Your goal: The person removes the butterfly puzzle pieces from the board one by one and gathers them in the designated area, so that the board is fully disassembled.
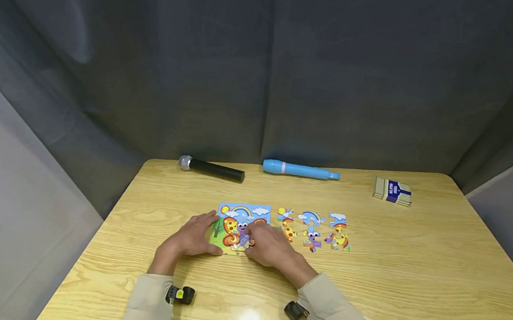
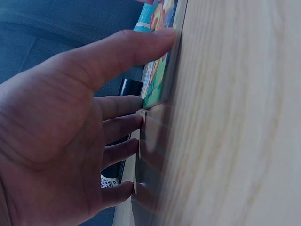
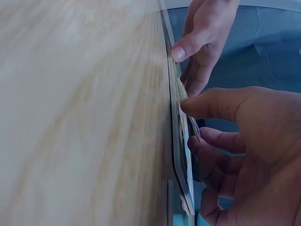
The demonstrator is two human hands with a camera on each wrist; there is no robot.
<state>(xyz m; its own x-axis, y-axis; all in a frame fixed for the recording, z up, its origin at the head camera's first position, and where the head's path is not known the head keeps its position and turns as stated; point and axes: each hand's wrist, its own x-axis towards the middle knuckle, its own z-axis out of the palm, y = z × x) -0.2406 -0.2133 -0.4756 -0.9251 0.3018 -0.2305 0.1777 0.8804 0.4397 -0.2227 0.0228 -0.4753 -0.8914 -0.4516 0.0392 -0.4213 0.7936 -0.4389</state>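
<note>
A jigsaw puzzle board [image 1: 220, 240] with a butterfly, rainbow and sun picture lies flat before me. My left hand [image 1: 193, 235] holds it steady at its left side, thumb on the near edge [image 2: 165, 34] and fingers nearly straight along the side. Over the board's lower middle, my right hand [image 1: 271, 246] pinches a thin puzzle piece [image 3: 194, 128] between thumb and fingers. In the right wrist view this piece tilts up from the board's surface. Several loose puzzle pieces [image 1: 311, 238] lie in two rows to the board's right, the nearest partly behind my right hand.
Along the table's back edge lie a black microphone [image 1: 217, 170] with a silver head and a blue microphone-shaped stick [image 1: 301, 170]. A flat bundle of pale sticks with a blue label [image 1: 392, 191] lies at the back right. Dark curtain [image 1: 267, 80] hangs behind the wooden table [image 1: 433, 274].
</note>
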